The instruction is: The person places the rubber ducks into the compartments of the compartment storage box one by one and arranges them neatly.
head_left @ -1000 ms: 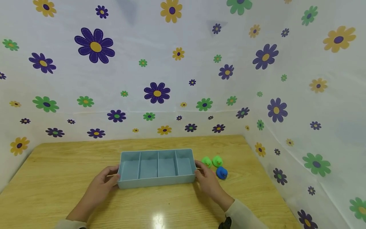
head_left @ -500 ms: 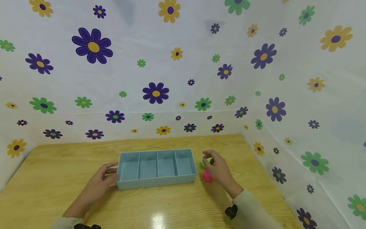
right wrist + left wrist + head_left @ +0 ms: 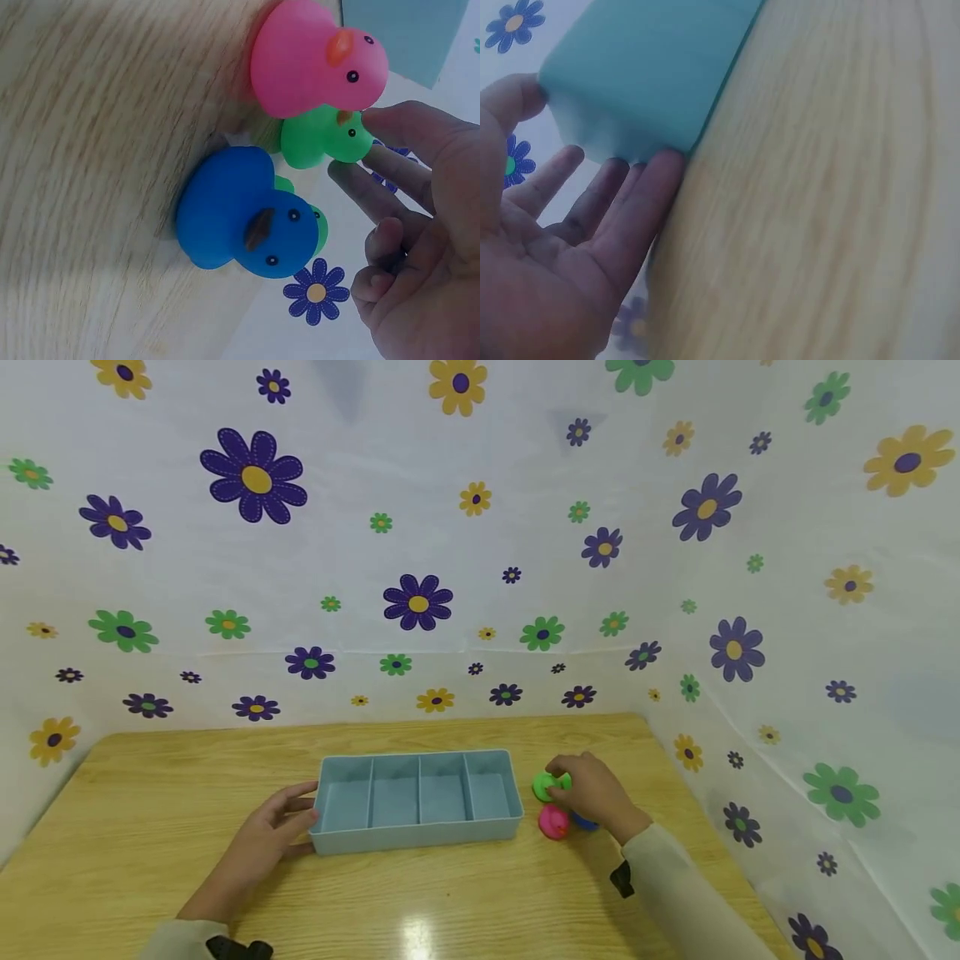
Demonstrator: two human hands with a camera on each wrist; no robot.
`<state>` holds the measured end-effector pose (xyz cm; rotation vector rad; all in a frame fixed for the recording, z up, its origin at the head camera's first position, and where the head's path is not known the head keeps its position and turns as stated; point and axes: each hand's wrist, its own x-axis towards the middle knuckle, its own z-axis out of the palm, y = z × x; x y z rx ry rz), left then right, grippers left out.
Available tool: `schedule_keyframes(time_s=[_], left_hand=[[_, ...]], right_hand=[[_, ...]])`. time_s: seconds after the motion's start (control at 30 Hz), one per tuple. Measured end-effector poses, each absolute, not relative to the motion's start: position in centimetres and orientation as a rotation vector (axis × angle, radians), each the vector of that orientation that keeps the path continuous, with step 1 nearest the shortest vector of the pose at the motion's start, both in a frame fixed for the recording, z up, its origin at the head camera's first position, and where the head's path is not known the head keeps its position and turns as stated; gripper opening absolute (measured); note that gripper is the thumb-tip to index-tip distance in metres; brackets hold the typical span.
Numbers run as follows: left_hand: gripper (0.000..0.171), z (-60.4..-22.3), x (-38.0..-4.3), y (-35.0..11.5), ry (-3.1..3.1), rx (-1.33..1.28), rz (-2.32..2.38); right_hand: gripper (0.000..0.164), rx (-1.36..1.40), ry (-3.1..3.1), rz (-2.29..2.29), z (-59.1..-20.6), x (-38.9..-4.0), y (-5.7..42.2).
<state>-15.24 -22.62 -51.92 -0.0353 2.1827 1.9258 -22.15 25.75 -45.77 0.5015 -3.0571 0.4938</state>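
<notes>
A blue-grey tray (image 3: 416,837) with several compartments sits on the table. At its left end is my left hand (image 3: 266,831), fingers extended and fingertips touching the end wall (image 3: 611,131), as the left wrist view shows. My right hand (image 3: 596,789) is at a green rubber duck (image 3: 543,787) right of the tray. Its thumb and a finger pinch that duck's head (image 3: 349,142) in the right wrist view. Nearby sit a pink rubber duck (image 3: 553,821) and a blue rubber duck (image 3: 225,202). A second green duck (image 3: 321,232) is mostly hidden behind the blue one.
The ducks stand close together on the wooden table (image 3: 442,910), near the tray's right end. A white flowered sheet (image 3: 337,568) hangs behind the table and along its right side.
My right hand has left the tray's right end and moved right to the ducks, uncovering the pink duck. Its fingers now take hold of a green duck. The left hand stays at the tray.
</notes>
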Motion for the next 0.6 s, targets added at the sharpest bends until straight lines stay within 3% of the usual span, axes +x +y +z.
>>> schedule_keyframes(time_s=[0.6], left_hand=[[0.063,-52.32,-15.43,-22.61,2.191,-0.086,1.933]], right_hand=[[0.021,0.522,-3.091,0.5,-45.88,-22.16,25.92]])
